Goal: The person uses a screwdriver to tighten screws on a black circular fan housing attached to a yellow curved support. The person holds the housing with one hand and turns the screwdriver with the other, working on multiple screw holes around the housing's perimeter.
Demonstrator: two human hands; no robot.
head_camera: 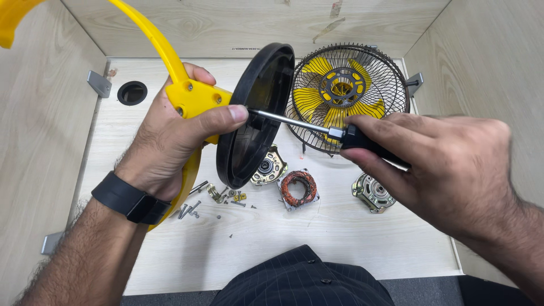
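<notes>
My left hand (175,136) grips a yellow curved fan stand (195,99) where it joins a round black base (255,113), held tilted above the table. My right hand (447,170) holds a screwdriver (317,129) by its black handle. The metal shaft points left and its tip meets the underside of the black base beside my left thumb. A black band sits on my left wrist.
On the light wooden table (317,238) lie a black wire fan guard with yellow blades (347,93), a copper-wound stator (298,188), two metal motor housings (372,192), and several loose screws and small brackets (212,201). Wooden walls enclose three sides; a round hole (132,92) is at the back left.
</notes>
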